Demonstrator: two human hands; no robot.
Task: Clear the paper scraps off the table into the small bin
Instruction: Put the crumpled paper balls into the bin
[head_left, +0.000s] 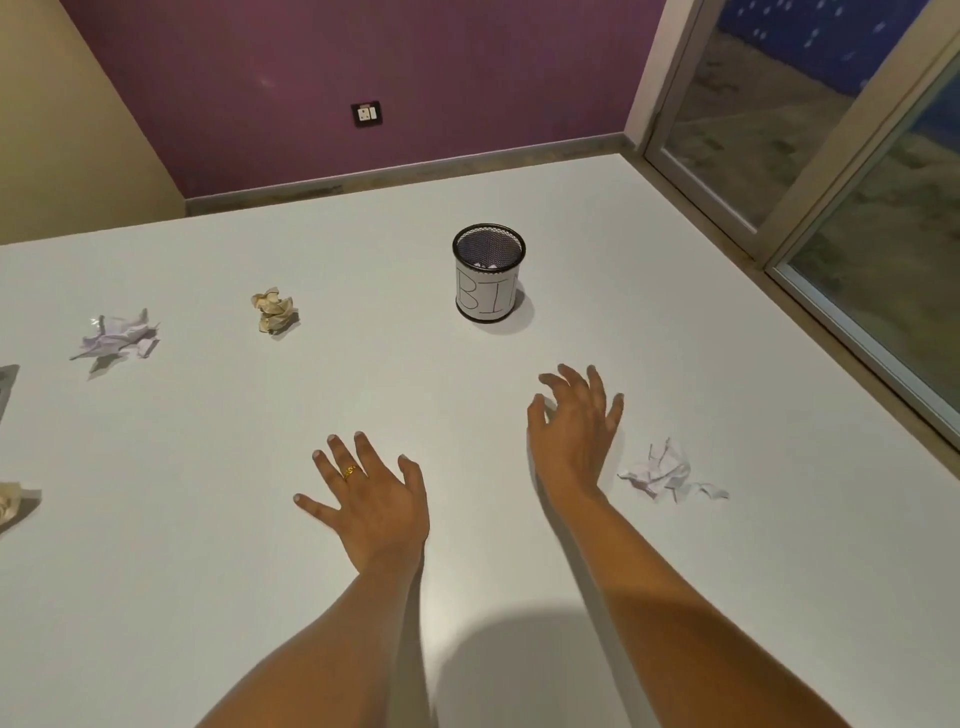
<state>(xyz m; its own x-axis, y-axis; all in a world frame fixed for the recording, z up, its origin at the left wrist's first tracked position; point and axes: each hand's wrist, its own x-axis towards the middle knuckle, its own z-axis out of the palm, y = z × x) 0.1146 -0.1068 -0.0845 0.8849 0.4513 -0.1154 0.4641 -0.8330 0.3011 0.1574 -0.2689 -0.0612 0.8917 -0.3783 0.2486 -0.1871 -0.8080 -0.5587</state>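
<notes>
Currently, left hand (363, 493): I see it spread wide and flat over the table (234, 597), palm down, holding nothing, with a gold ring (349, 472) on one finger.
Right hand (571, 431): fingers loosely bent and apart, empty, just beside a crumpled white scrap (660, 473).
Bin (488, 291): a small round cylinder of black wire mesh with a white paper label wrapped around it. It stands upright beyond the right hand, and something white shows inside.
Tan scrap (274, 310): a tight, wrinkled ball, left of the bin.
Pale lilac scrap (117, 335): looser and spiky, farther left.
Left edge: another tan ball (8, 506), cut off by my view.
Table: smooth, matte, off-white.
</notes>
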